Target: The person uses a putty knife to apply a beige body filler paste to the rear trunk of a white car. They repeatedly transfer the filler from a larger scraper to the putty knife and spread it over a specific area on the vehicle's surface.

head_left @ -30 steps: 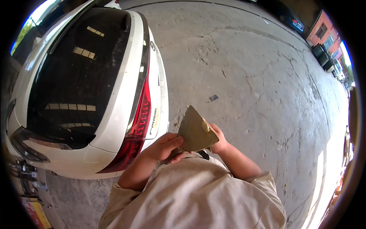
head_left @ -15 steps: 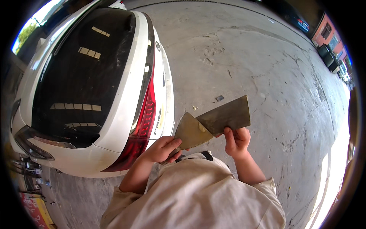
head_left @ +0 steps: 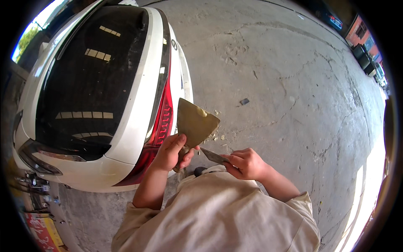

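My left hand [head_left: 168,152] is closed round the handle of a putty knife [head_left: 194,126]. Its wide blade points up and away from me, with a yellowish film over it and a small lump of putty [head_left: 202,112] near the far edge. My right hand [head_left: 248,164] pinches a flat metal scraper plate [head_left: 215,157], which appears narrow and nearly edge-on, pointing left. The plate's tip is close to the knife's handle and the left fingers; whether they touch I cannot tell.
A white car [head_left: 119,155] with a dark rear window and red tail light [head_left: 164,122] stands close on my left. Pale crumbs [head_left: 222,137] and a small dark piece [head_left: 244,101] lie on the cracked concrete floor [head_left: 285,84]. Dark bins [head_left: 362,59] are far right.
The putty knife has swung so its blade points up. The scraper plate has come away from that blade, moving down and left, and turned from broadside to nearly edge-on.
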